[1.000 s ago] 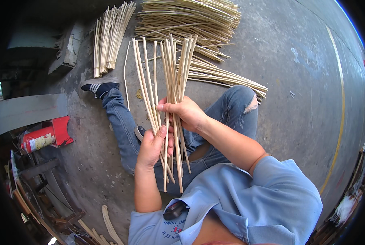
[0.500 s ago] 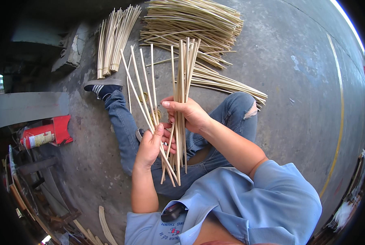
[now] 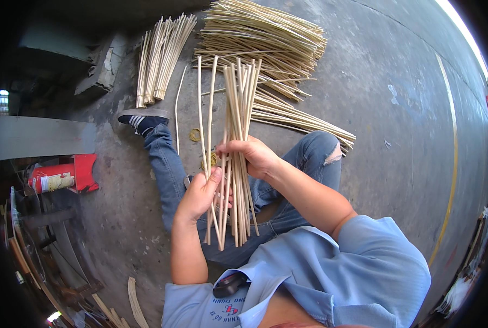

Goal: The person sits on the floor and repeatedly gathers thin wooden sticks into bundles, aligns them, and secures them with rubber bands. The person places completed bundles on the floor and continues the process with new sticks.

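Note:
A bunch of thin pale wooden sticks stands in front of my body, with my right hand wrapped round its middle, thumb across the front. My left hand is lower and to the left. Between its thumb and fingers it pinches two loose sticks, which lean apart from the bunch at the top. Its other fingers pass behind the bunch's lower part and are partly hidden. Yellow rubber bands lie on the floor behind my hands, and one more ring lies a little farther off.
A big pile of sticks lies at the far middle, with a smaller spread before it. Several tied bundles stand by my shoe. A single stick lies near them. At left is a red fire extinguisher.
Fewer sticks are apart in my left hand now; the others have joined the bunch in my right hand. The bunch has spread wider at the bottom. The view has shifted slightly.

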{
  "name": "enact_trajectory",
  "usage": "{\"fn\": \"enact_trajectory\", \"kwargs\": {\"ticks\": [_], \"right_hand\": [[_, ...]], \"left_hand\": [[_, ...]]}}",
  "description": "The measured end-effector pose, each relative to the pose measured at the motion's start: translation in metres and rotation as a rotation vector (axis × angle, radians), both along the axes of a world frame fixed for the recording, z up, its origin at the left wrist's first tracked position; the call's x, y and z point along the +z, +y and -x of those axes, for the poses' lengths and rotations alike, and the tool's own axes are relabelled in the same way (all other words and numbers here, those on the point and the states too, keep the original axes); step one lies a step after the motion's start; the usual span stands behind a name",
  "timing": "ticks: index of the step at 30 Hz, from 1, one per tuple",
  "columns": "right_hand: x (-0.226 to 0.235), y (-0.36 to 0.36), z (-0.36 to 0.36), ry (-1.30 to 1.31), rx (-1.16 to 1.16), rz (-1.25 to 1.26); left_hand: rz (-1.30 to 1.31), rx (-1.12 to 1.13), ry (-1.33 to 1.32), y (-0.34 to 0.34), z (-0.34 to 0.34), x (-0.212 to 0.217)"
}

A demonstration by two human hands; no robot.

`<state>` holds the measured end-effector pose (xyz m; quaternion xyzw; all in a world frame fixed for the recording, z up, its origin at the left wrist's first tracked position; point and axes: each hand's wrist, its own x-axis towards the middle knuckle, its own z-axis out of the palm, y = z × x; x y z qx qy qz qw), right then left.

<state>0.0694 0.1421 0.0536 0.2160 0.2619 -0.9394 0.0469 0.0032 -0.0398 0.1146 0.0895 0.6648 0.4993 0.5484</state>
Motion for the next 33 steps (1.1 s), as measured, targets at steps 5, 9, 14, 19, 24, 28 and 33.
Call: {"fn": "enact_trajectory", "kwargs": {"ticks": [5,9,14,19,24,28,33], "right_hand": [[-0.007,0.007,-0.008,0.046,-0.064,0.2],[0.001,0.007,-0.012,0.088,-0.007,0.185],[0.007,-0.008,-0.011,0.142,-0.014,0.138],[0.026,-0.034,0.012,0.206,-0.055,0.165],[0.037,-0.081,0.042,0.242,-0.015,0.118],[0.035,-0.119,0.076,0.334,0.184,-0.024],[0.002,-0.019,0.081,0.219,0.618,-1.34]], "left_hand": [[-0.032,-0.036,0.106,-0.004,0.001,-0.013],[-0.003,-0.161,0.291,-0.006,-0.004,-0.025],[-0.004,-0.238,0.286,-0.009,-0.004,-0.026],[-0.32,-0.193,-0.098,-0.037,-0.001,-0.02],[-0.219,0.074,-0.008,-0.066,-0.003,-0.002],[-0.155,0.261,0.123,-0.115,0.005,-0.012],[0.179,0.739,0.602,-0.214,0.043,-0.025]]}}
